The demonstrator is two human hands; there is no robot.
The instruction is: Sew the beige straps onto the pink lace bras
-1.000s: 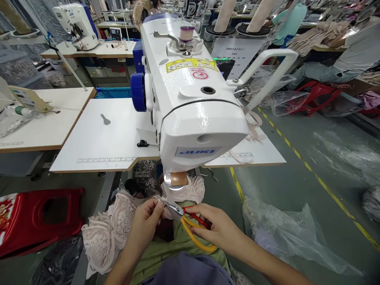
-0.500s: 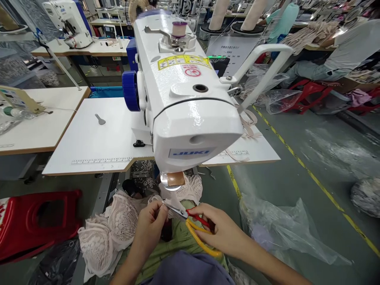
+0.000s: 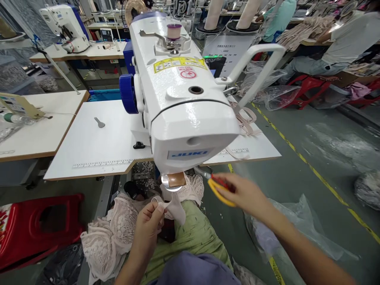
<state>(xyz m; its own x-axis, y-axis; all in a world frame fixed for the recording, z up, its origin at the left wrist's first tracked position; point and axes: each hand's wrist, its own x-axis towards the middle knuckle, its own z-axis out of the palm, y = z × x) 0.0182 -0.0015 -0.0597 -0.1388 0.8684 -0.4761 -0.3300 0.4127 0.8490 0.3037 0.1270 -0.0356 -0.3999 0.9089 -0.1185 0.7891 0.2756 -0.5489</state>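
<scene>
Below the head of a white sewing machine [image 3: 192, 118], my left hand [image 3: 150, 219] pinches the edge of a pale pink bra [image 3: 176, 209], whose band hangs from my fingertips over my lap. My right hand [image 3: 245, 192] is closed on scissors [image 3: 221, 192] with red and yellow handles, away to the right of the fabric. The blades point up and left, partly hidden at the table's edge. More lace bra cups [image 3: 123, 219] lie left of my left wrist, and another lace cup [image 3: 194, 188] shows behind the machine's lower end.
The white table [image 3: 95, 142] has a printed ruler along its front edge and a small metal piece [image 3: 99, 122]. A red stool [image 3: 41, 225] stands at left. Plastic bags [image 3: 299, 229] lie on the floor at right. Beige straps [image 3: 246, 120] lie behind the machine. A person [image 3: 350, 43] sits at far right.
My right hand has carried the scissors up and to the right, away from the fabric at my left fingertips. My left hand still pinches the bra, with its band now hanging in view.
</scene>
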